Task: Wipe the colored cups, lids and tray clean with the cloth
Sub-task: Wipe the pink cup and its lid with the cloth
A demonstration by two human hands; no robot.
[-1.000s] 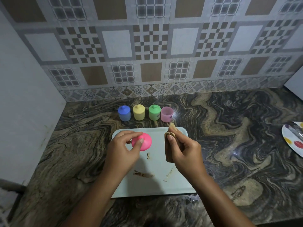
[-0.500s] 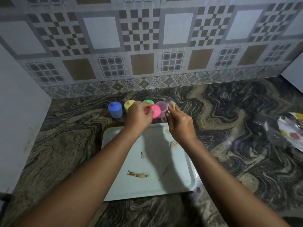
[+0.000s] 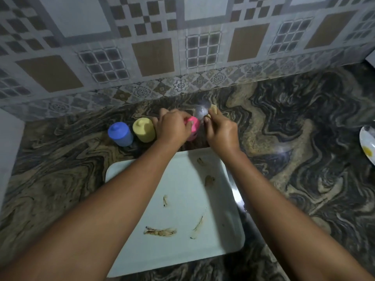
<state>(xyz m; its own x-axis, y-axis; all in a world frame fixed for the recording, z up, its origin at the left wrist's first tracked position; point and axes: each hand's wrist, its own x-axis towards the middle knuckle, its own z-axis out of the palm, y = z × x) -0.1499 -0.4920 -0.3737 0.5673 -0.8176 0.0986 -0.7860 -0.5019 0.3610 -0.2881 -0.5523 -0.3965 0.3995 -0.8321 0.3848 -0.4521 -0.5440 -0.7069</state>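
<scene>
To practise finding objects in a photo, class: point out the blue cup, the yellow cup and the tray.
blue cup (image 3: 121, 136): head view, on its side wall.
yellow cup (image 3: 144, 133): head view, on its side wall.
tray (image 3: 219, 248): head view, on a bare patch near its right edge.

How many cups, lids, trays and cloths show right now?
Cups: 3 (blue cup, yellow cup, pink cup)
Lids: 3 (blue lid, yellow lid, pink lid in left hand)
Tray: 1
Cloth: 1, in right hand
Total: 8; left hand may hide more.
</scene>
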